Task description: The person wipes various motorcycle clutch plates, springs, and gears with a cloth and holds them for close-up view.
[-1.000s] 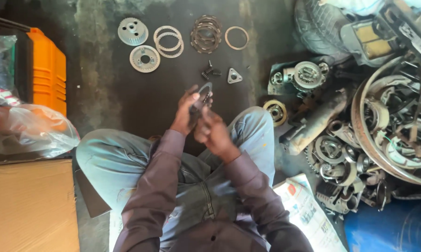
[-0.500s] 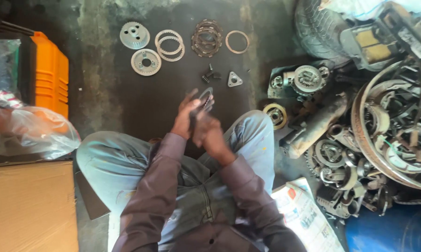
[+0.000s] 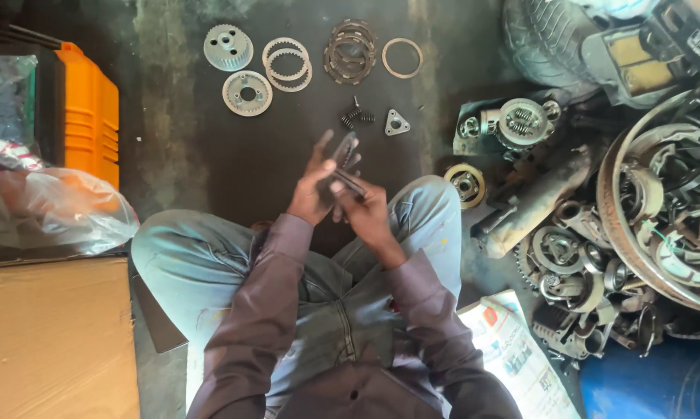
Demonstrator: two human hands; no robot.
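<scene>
I sit cross-legged on a dark, oily floor. My left hand (image 3: 313, 190) and my right hand (image 3: 368, 208) meet in front of my knees, both gripping a stack of thin dark clutch plates (image 3: 344, 159) held on edge. On the floor beyond lie a toothed metal hub (image 3: 227, 46), a round pressure plate (image 3: 247, 92), two steel rings (image 3: 287, 64), a stack of friction plates (image 3: 350, 51), a single brownish ring (image 3: 403, 57), several small springs (image 3: 355, 116) and a triangular metal piece (image 3: 396, 123).
An orange crate (image 3: 90, 116), a plastic bag (image 3: 47, 209) and a cardboard box (image 3: 51, 337) stand at the left. To the right lie a tyre (image 3: 548, 39), engine parts (image 3: 521, 124), a heap of scrap sprockets and rims (image 3: 637, 233), newspaper (image 3: 513, 353) and a blue drum (image 3: 660, 384).
My hands have stayed together on the plates, shifting only slightly. The view has drifted a little; the parts on the floor have not moved.
</scene>
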